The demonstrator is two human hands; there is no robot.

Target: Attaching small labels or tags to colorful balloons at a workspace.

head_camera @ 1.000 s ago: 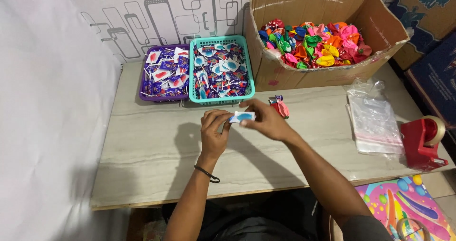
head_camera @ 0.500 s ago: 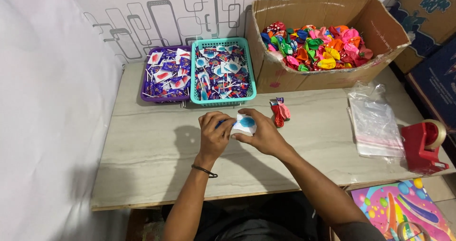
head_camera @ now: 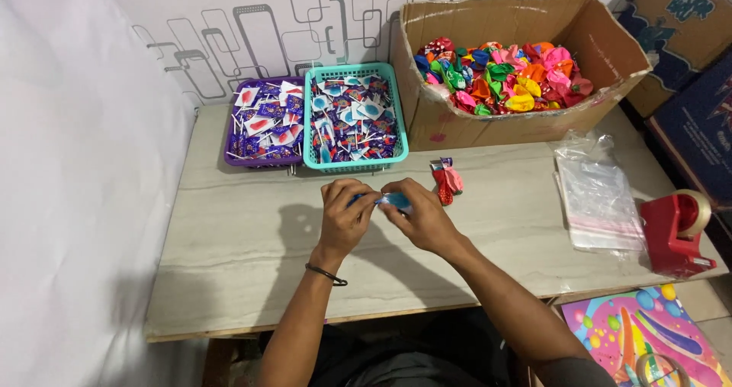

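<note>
Both hands pinch shut on one small blue packet (head_camera: 393, 201): left hand (head_camera: 345, 218) & right hand (head_camera: 422, 219) meet over the table (head_camera: 229, 257), just in front of the teal basket (head_camera: 356, 160). Looks mid-fold/wrap; next move needs steady fingertip grip.

Pale wooden table (head_camera: 252, 265), two baskets (head_camera: 355, 158), cardboard box (head_camera: 488, 116), plastic bags (head_camera: 598, 200), tape dispenser (head_camera: 675, 234)

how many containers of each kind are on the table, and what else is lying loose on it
Cardboard box of balloons: 1
Baskets, one purple and one teal: 2
Red tape dispenser: 1
Stack of clear bags: 1
Loose balloon bunch: 1
Small blue packet in both hands: 1
Total: 7
</note>
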